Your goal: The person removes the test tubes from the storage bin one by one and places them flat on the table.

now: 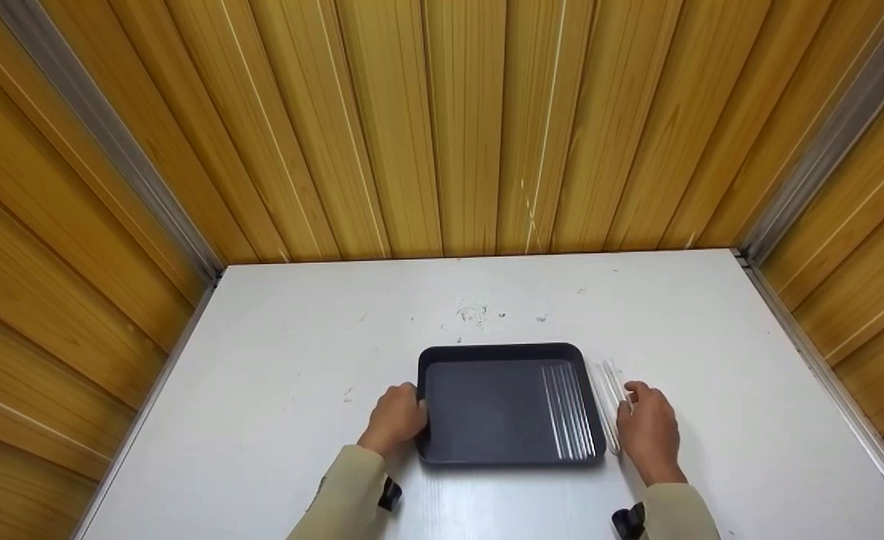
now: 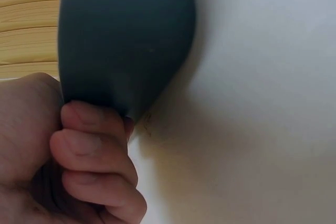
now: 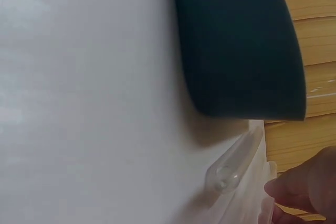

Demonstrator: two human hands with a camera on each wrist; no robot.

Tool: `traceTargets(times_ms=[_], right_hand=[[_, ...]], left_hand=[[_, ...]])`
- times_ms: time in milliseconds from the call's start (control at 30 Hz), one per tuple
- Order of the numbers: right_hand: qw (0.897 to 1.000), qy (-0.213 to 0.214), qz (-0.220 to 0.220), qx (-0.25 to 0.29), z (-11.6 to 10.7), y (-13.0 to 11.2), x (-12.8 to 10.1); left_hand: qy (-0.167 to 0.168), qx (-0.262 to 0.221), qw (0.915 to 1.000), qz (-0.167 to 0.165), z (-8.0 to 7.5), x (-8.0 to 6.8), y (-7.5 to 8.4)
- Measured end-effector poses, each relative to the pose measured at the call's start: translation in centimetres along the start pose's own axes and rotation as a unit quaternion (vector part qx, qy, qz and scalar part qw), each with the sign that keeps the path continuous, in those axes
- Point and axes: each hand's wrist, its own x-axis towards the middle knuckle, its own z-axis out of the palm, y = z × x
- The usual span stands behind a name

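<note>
The left hand (image 1: 395, 420) has its fingers (image 2: 92, 145) curled round the left rim of the tray (image 1: 486, 405), thumb side hidden; it grips that edge firmly, knuckles stacked under the lip in the left wrist view. The right hand (image 1: 648, 431) sits just right of the tray, fingertips (image 3: 294, 190) bent onto a loose bunch of clear tubes (image 1: 610, 394) lying on the table (image 1: 277, 375) against the tray's right wall. Whether the right fingers actually pinch a tube or only rest on the bunch, I cannot tell; the right wrist view shows one tube (image 3: 231, 169) with its open end facing out and the fingertips just behind it.

Risks, as I judge them: the tubes are round and slick, so a nudge could roll them away from the tray or fan them apart. They are nearly colourless against the white table, easy to miss or leave behind. If they are glass, pressing them against the tray wall could crack one. A pull from the left hand could slide the tray off its spot.

The tray is dark, shallow and rectangular. It holds a row of the same clear tubes laid side by side along its right part; its left and middle floor show nothing else.
</note>
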Motion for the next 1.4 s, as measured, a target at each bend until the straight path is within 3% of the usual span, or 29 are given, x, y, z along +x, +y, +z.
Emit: traceTargets(times_ms=[300, 533, 900, 1400], right_hand=[[1.000, 0.009, 0.002, -0.004, 0.19, 0.40, 0.14], [1.000, -0.002, 0.008, -0.004, 0.18, 0.68, 0.05], [1.000, -0.009, 0.010, -0.003, 0.11, 0.59, 0.08], [1.000, 0.008, 0.006, -0.008, 0.36, 0.37, 0.26]], left_hand=[[0.031, 0.020, 0.9983, 0.046, -0.17, -0.36, 0.10], [0.021, 0.018, 0.9992, 0.030, -0.16, -0.37, 0.13], [0.029, 0.015, 0.9988, 0.035, 0.09, -0.43, -0.02], [0.021, 0.009, 0.9995, 0.021, 0.24, -0.05, -0.29]])
